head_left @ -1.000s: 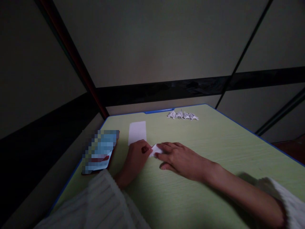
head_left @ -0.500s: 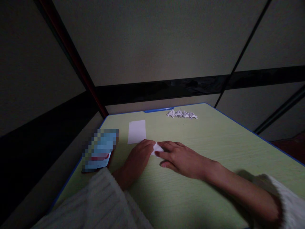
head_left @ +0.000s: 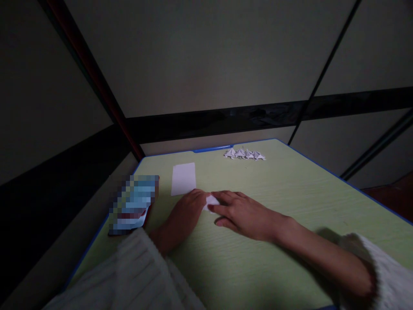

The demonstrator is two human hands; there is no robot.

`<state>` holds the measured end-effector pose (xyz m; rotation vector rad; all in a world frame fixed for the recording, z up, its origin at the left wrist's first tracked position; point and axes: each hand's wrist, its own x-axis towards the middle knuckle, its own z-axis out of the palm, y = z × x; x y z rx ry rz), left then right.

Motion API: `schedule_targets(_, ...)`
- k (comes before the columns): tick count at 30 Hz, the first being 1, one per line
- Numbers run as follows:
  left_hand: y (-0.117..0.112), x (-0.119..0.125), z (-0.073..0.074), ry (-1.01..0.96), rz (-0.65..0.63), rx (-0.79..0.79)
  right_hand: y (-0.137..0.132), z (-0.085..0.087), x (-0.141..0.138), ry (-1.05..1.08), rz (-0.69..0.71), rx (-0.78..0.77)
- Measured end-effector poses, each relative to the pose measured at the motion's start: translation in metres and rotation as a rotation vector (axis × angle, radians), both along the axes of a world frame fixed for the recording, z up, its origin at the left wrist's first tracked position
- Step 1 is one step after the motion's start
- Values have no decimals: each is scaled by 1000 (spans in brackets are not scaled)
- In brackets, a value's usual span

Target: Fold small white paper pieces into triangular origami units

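A small folded white paper piece [head_left: 211, 201] lies on the green table [head_left: 290, 202] between my two hands. My left hand [head_left: 185, 213] has its fingers curled against the paper's left side. My right hand [head_left: 243, 213] lies with its fingers stretched and pressed together on the paper's right side, holding it down. Most of the paper is hidden under the fingers. Both arms wear white knit sleeves.
A flat white paper sheet [head_left: 183, 178] lies just beyond my left hand. A row of several small folded white paper pieces [head_left: 244, 153] sits near the far edge. A blurred phone-like object [head_left: 133, 203] rests at the table's left edge. Dark walls surround the table.
My left hand has closed in over the paper, covering more of it. The right hand has stayed pressed on it. The view has shifted slightly.
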<state>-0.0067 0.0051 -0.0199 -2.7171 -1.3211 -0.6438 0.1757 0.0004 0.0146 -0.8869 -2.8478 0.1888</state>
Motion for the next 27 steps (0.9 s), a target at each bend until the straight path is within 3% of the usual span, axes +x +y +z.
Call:
schedule_targets(9, 0, -2, -3, -28, -6, -53, 1, -1, 2, 37, 13, -18)
schedule_targets(15, -3, 3, 7, -154, 47, -91, 3, -3, 1, 37, 29, 15)
schedule_targets(24, -10, 2, 17, -362, 189, -276, 4, -7, 2, 29, 20, 4)
schedule_targets(27, -12, 1, 18, -373, 156, -265, 3, -6, 2, 31, 15, 8)
